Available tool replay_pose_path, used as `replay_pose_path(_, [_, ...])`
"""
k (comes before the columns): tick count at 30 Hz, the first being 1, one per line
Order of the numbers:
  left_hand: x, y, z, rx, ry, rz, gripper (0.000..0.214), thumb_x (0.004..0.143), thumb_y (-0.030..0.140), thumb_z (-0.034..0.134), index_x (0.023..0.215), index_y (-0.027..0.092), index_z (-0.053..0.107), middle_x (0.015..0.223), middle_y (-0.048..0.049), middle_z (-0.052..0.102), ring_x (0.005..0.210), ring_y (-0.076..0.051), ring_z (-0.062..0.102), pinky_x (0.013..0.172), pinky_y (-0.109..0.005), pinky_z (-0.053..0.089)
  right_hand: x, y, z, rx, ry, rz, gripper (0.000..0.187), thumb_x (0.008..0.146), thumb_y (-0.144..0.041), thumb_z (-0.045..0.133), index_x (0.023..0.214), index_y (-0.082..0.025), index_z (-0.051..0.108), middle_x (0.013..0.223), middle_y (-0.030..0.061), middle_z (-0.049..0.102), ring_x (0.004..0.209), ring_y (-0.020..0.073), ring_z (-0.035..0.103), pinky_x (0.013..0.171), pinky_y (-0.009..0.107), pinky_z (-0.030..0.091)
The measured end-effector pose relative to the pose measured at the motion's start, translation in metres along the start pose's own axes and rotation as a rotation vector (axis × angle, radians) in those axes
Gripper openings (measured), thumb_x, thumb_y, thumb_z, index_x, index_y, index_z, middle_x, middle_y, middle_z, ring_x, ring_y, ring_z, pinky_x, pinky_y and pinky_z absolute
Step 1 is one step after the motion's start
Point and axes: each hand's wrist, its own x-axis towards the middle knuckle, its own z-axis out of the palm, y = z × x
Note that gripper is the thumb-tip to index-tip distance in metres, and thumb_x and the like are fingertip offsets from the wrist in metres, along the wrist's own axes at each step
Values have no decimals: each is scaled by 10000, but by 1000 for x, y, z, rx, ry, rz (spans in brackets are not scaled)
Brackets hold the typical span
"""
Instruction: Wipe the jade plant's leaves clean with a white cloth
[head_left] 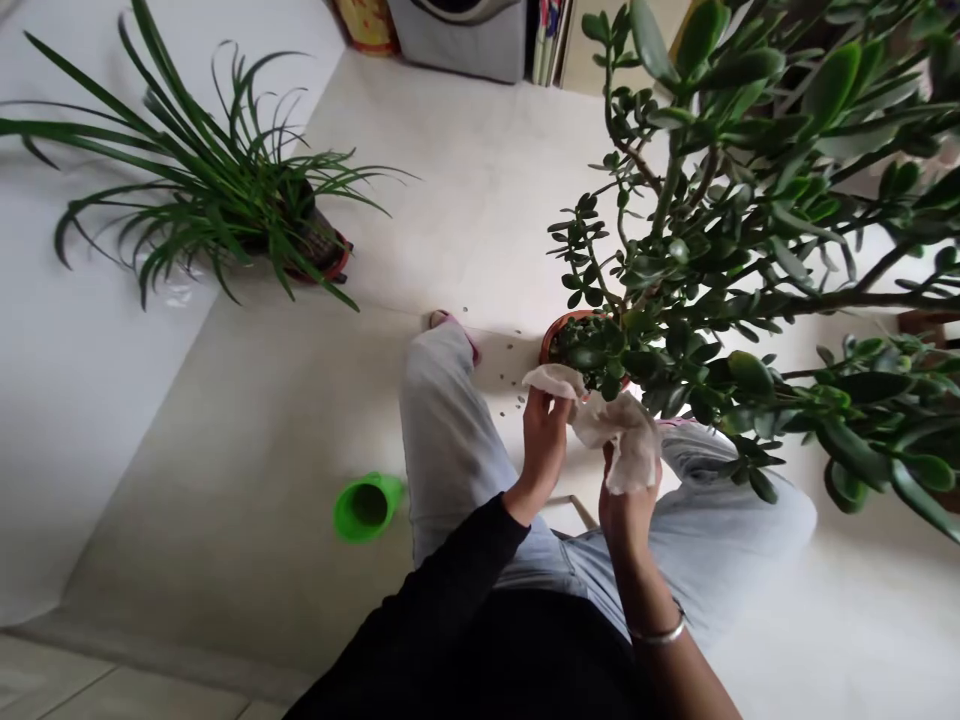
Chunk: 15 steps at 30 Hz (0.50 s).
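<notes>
My left hand (544,445) and my right hand (628,495) are raised in front of me, both gripping a crumpled white cloth or wet wipe (611,425). The left hand pinches its upper end, while the right holds its hanging folds. Just beyond the cloth stands a jade plant (720,200) in a terracotta pot (559,332), and its lower leaves nearly reach my hands. The pot is mostly hidden by foliage. Several small dark specks (517,350) lie on the floor beside it.
My legs in pale jeans (450,430) lie below my hands, with a pink-trimmed foot (450,320) beyond. A green plastic cup (367,508) lies on its side to the left. A potted long-leaved plant (225,190) stands at far left; a grey appliance (457,35) stands at the top.
</notes>
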Motion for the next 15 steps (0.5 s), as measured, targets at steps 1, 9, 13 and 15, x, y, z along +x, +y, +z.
replay_pose_path(1, [9,2,0,23,-11,31,434,889,543,765,1146,217,636,1137,-64,731,1023,-172,681,927,-291,523,4,-6,7,54,2,28,555,1026,-485,504,1531,-260,553,1525,146,625,1456,272,572,1201,555,470])
replay_pose_path(9, [46,15,5,156,-207,111,311,825,238,738,1131,201,694,1185,-75,785,1113,-217,732,1011,-317,563,34,-28,43,434,97,256,597,778,-452,760,1339,-260,692,1284,73,740,1176,231,691,1121,471,513])
replay_pose_path(13, [46,15,11,160,-212,118,297,797,207,735,1093,195,723,1072,-63,806,1005,-218,747,912,-314,588,49,-25,43,385,73,187,527,745,-384,732,1247,-225,726,1221,77,751,1088,214,695,1084,432,520])
replay_pose_path(15, [48,15,14,132,-225,119,322,778,211,758,1096,193,718,1073,-67,804,1017,-228,748,931,-329,591,56,-25,42,350,62,141,490,736,-346,715,1207,-211,731,1180,73,758,1071,206,686,1091,423,503])
